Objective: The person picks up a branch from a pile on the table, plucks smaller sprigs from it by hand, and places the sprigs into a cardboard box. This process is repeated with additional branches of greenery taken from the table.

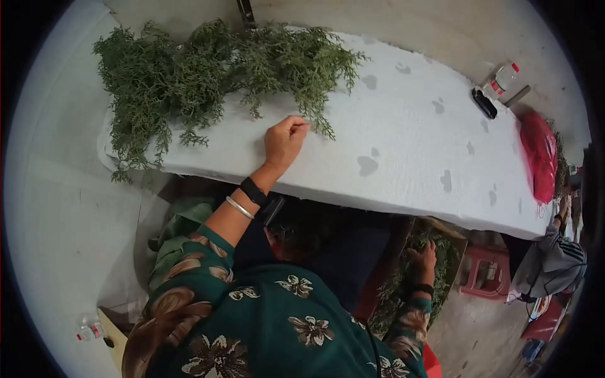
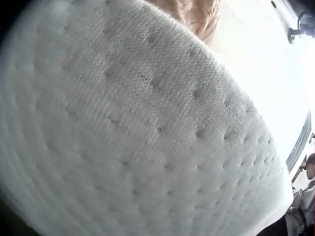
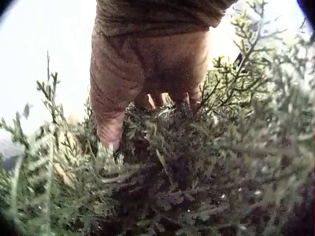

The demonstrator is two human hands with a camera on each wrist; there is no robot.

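Note:
My left hand (image 1: 285,142) rests over the near part of the white-covered table, its fingers curled, with nothing seen in them. Right beside its fingertips hangs the end of a leafy green sprig, part of a row of feathery green sprigs (image 1: 201,69) along the table's left half. In the left wrist view only a bit of the left hand (image 2: 194,17) shows over the dimpled white cloth (image 2: 147,128). Lower down, my right hand (image 1: 426,259) reaches, fingers spread, into a box full of loose green sprigs (image 1: 444,255). In the right wrist view its fingertips sink among the sprigs (image 3: 172,167).
A bottle with a red cap (image 1: 504,80) and a black object (image 1: 484,103) lie by the table's far edge. A red bag (image 1: 539,157) is at the right end. Another person (image 1: 551,261) sits beyond, near a red plastic stool (image 1: 485,274).

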